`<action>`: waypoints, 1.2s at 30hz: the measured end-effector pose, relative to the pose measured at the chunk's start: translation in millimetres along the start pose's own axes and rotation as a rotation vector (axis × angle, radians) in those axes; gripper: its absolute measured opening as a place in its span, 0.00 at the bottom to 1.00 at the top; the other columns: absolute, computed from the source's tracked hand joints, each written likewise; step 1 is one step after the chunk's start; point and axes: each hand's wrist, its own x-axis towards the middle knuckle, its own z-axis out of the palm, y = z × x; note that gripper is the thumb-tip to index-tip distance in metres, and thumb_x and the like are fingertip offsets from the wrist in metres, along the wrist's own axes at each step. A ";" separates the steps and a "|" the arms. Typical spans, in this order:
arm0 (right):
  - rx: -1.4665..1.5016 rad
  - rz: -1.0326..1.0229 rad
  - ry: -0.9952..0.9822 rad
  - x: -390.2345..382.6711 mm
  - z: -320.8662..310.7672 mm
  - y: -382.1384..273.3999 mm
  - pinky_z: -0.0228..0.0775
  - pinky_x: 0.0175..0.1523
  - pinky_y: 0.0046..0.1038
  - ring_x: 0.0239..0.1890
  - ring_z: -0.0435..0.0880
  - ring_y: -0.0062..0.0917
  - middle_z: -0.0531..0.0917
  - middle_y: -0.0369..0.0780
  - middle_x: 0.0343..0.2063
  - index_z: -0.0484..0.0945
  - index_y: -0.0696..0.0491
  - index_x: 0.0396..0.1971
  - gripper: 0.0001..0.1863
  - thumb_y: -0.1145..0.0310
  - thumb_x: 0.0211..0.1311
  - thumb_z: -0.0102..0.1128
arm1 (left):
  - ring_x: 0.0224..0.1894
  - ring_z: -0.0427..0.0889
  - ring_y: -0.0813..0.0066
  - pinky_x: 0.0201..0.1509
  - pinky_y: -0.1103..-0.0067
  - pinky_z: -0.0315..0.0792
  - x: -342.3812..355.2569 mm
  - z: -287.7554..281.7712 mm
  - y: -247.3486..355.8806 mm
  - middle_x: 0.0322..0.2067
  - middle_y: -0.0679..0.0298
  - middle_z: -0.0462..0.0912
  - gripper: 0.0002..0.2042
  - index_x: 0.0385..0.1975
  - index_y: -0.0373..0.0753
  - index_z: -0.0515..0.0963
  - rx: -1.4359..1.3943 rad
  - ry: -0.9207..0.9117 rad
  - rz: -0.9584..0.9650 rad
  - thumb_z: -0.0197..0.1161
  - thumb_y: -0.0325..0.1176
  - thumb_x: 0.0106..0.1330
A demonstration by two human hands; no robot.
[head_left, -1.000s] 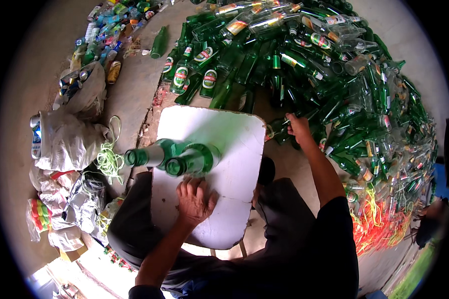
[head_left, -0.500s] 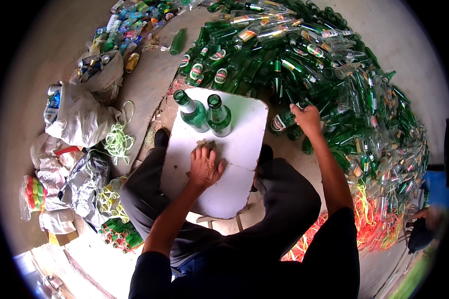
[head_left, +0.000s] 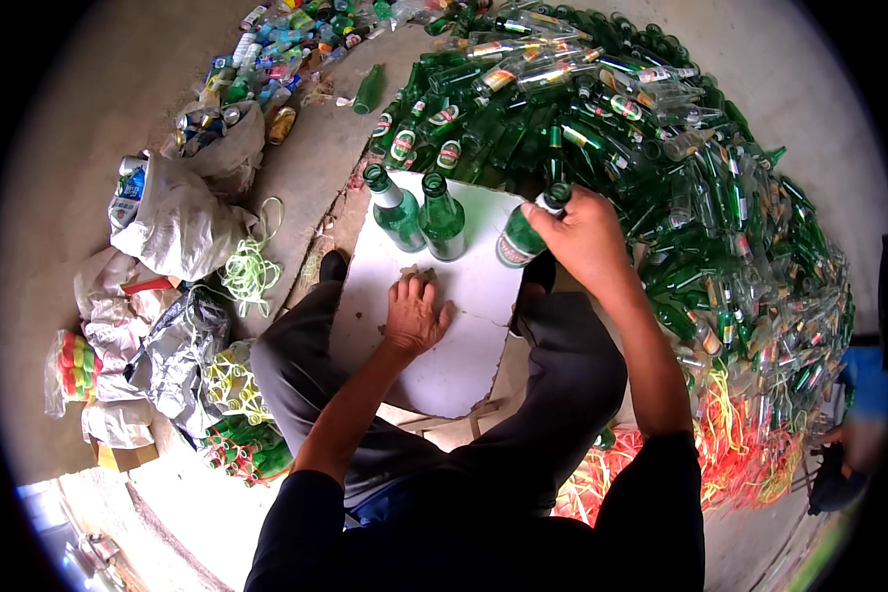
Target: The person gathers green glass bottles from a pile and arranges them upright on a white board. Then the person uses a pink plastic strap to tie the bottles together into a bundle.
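**Held bottle by the board's edge: slip and knock are the worries**

Held bottle: tilted, base aimed inward of the right hand, at the board's right edge. Cannot tell whether the base touches down. Right hand is wrapped round the neck, thumb on the near side, other fingers partly hidden. Left hand lies palm down on the board, fingers a little spread, no grip on anything that shows.

Slip: the hold is at the neck only, and glass is smooth. A base catching the board's rim could twist free of the right hand. Just below that hand is a dark shoe; a drop there could mean broken glass at the foot.

Knock: white-collared bottle and plain-necked bottle stand upright beyond the left hand, close together. Too wide a swing leftward from the right hand could topple the nearer one into its neighbour.

Footing: a chipped patch sits at the left hand's fingertips. A base set there might rock; rough edges might nick skin.

Outward: the heap lies beyond and right of the right hand. An elbow brushing it could start bottles rolling. Red cords behind that hand, loose, might snag a sleeve.
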 end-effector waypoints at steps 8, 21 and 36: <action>0.054 -0.052 -0.073 1.9 46.5 -0.5 0.72 0.32 0.27 0.23 0.80 0.20 0.84 0.41 0.23 0.83 0.58 0.32 0.08 0.70 0.59 0.70 | 0.53 0.70 0.50 0.58 0.58 0.62 -0.3 -1.8 3.0 0.50 0.52 0.72 0.23 0.52 0.39 0.72 -0.017 0.048 0.006 0.62 0.46 0.61; 0.137 -0.033 -0.061 -5.6 70.1 12.3 0.77 0.39 0.38 0.33 0.85 0.44 0.84 0.46 0.31 0.81 0.57 0.34 0.13 0.67 0.51 0.73 | 0.53 0.70 0.51 0.59 0.58 0.62 0.6 -2.7 2.9 0.50 0.52 0.72 0.24 0.53 0.38 0.71 -0.040 0.029 -0.011 0.63 0.45 0.61; -0.240 -0.057 0.073 -3.0 64.3 6.5 0.77 0.37 0.40 0.31 0.84 0.44 0.84 0.46 0.30 0.81 0.57 0.28 0.20 0.59 0.43 0.81 | 0.53 0.70 0.52 0.58 0.59 0.62 -0.8 -1.6 2.3 0.50 0.52 0.72 0.23 0.51 0.38 0.72 -0.033 -0.014 -0.028 0.62 0.46 0.61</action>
